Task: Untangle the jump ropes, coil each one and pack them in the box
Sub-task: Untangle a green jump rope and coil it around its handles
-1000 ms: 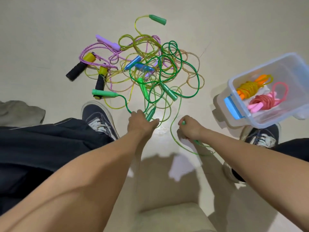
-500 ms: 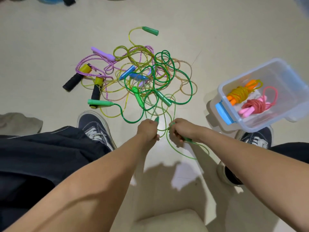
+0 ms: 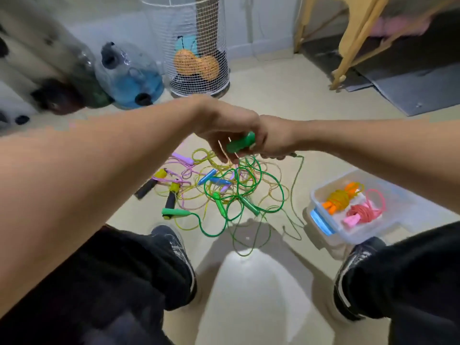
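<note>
- My left hand (image 3: 227, 131) and right hand (image 3: 275, 138) meet raised above the pile, knuckles touching.
- Left fingers curl round a green handle (image 3: 241, 145); right fingers close on a thin green rope (image 3: 296, 180) hanging to the floor.
- The tangled ropes (image 3: 224, 188) lie on the floor beyond my shoes, a second green handle (image 3: 174, 212) at their near left.
- The clear box (image 3: 398, 220) sits right, holding a coiled yellow rope (image 3: 339, 199) and a coiled pink rope (image 3: 363, 212).

tangled jump ropes (image 3: 224, 192) on floor, two coiled in box (image 3: 373, 235)
</note>
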